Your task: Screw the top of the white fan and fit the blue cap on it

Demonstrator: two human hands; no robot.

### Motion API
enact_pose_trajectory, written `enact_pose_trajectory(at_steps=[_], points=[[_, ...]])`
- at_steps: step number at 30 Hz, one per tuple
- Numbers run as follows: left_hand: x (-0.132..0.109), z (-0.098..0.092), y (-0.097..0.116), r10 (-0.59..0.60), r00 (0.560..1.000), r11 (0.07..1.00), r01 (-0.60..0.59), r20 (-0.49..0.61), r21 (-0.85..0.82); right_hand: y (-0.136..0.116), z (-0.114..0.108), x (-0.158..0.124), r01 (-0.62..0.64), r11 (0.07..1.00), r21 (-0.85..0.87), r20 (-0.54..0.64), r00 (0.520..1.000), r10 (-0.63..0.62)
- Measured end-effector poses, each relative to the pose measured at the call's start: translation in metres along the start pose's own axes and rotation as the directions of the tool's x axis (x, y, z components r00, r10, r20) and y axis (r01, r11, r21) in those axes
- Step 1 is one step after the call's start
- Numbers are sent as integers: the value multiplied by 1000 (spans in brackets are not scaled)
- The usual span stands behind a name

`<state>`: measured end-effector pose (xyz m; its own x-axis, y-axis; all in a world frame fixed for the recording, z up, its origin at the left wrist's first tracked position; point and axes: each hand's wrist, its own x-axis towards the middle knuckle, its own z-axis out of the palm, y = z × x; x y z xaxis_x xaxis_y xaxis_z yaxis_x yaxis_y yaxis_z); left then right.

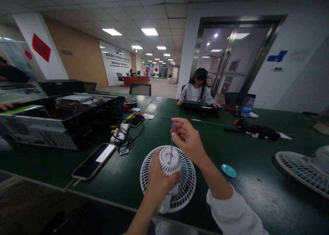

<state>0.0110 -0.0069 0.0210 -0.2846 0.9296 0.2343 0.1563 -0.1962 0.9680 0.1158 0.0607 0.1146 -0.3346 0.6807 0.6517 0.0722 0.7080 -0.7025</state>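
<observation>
A white electric fan lies face down on the green table, its round grille (189, 194) flat against the top and its motor housing (168, 156) pointing up. My left hand (160, 178) is wrapped round the side of that housing. In my right hand (189, 139) is a screwdriver (173, 127) with a purplish handle, pinched between thumb and fingers. Its thin shaft points down, and the tip meets the top of the housing near a small hole. Whether a screw sits there is too small to tell.
Right of the fan lie a turquoise disc (228, 171) and a second fan grille (298, 166). To the left are a phone (94, 161), tangled cables, a white power strip (119, 133) and an open computer case (87, 120). Across the table sits a person (196, 91) holding a dark panel.
</observation>
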Motion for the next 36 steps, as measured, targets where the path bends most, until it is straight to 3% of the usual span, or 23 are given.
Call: enact_pose_trajectory(at_steps=[6,10,15,18,25,36], points=[[-1,-1,-1,6,1000,1000,-6,-5,0,1,-1,-1,44,993,-105,24,999,-42],[0,0,1,21,1000,999,-21,-9,-30,-1,-4,-3,169,966,-198,86,984,-154],[-1,-1,4,30,1000,999,-30,0,-36,-10,-4,-7,421,862,-284,165,907,-389],[-2,-1,7,31,999,999,-32,-19,-29,-14,-4,-8,512,800,-312,189,859,-476],[-2,-1,8,4,1000,1000,-4,-3,-23,-18,-5,-8,552,769,-321,209,834,-511],[-2,-2,5,18,1000,1000,-18,-16,-17,-16,-7,-8,523,783,-337,197,852,-484]])
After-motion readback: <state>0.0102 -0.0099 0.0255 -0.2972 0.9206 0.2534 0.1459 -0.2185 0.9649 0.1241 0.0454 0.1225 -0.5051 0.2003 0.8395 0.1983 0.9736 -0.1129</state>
